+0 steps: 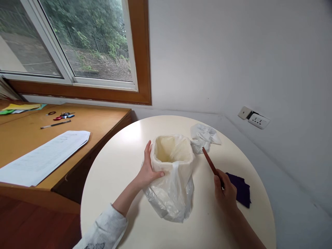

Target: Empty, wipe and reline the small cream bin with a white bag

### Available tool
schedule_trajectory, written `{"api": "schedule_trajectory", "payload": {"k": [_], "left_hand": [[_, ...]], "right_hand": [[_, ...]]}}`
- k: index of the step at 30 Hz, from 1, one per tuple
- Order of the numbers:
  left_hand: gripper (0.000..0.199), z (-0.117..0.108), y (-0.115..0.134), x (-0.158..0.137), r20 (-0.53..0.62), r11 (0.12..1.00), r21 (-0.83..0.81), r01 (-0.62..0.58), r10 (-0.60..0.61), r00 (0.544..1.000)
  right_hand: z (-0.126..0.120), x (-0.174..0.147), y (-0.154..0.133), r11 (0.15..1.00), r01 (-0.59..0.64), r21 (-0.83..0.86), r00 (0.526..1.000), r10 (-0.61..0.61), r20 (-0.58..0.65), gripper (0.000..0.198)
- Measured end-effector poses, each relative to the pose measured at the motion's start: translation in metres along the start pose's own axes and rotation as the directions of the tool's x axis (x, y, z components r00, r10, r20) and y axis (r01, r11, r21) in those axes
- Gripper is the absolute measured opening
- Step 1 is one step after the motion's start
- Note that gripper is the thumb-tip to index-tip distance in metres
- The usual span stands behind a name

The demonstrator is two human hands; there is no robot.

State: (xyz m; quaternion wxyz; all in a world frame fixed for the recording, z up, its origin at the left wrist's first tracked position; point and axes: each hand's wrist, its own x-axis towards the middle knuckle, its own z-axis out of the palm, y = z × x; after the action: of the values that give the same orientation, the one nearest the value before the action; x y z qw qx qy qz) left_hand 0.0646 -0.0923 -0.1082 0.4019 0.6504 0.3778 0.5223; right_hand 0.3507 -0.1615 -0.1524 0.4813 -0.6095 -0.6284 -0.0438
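Note:
A small square trash bin (155,155) stands upright on the round table, lined with a white plastic bag (173,193) folded over its rim and hanging loose down the front. My left hand (149,169) grips the bin at its left side, thumb across the front and fingers along the side wall. In my right hand (225,188) is a slim reddish-brown wooden stick (210,162), its far end pointing up and left toward the bin; its exact kind is unclear. A dark purple cloth (241,190) lies beside this hand. The inside of the bin shows only pale liner.
A crumpled white plastic bag (204,135) lies behind the bin on the round cream table (109,173). To the left, a wooden desk (103,117) holds papers (49,155), a pen (55,124) and keys (64,116). A wall with sockets (258,121) stands close behind.

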Motion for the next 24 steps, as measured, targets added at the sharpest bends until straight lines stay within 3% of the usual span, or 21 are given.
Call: {"api": "schedule_trajectory", "payload": {"k": [2,4,9,12,17,24], "left_hand": [[0.117,-0.003,0.0,0.001,0.068,0.998,-0.057,-0.02,0.024,0.997],[0.106,-0.007,-0.002,0.004,0.04,0.994,-0.085,-0.063,0.066,0.997],[0.063,-0.018,0.002,0.022,-0.277,0.983,-0.076,-0.165,0.138,0.951],[0.038,-0.024,0.026,0.037,-0.398,0.984,-0.019,-0.175,0.153,0.904],[0.015,-0.023,0.076,0.056,-0.421,0.974,0.084,-0.209,0.225,0.879],[0.023,-0.01,0.11,0.065,-0.354,0.987,-0.009,-0.158,0.144,0.924]], "right_hand": [[0.001,-0.001,0.003,1.0,0.026,-0.009,0.999,-0.026,-0.042,0.024],[0.002,0.0,0.005,0.997,0.08,-0.004,0.994,-0.08,-0.079,0.021],[-0.001,0.014,0.002,0.968,0.25,-0.013,0.96,-0.249,-0.129,0.014],[-0.009,0.036,-0.01,0.945,0.325,-0.045,0.933,-0.328,-0.149,0.015],[-0.022,0.083,-0.05,0.917,0.396,-0.042,0.901,-0.397,-0.175,0.013],[-0.031,0.125,-0.115,0.896,0.423,0.137,0.888,-0.44,0.133,0.022]]}}
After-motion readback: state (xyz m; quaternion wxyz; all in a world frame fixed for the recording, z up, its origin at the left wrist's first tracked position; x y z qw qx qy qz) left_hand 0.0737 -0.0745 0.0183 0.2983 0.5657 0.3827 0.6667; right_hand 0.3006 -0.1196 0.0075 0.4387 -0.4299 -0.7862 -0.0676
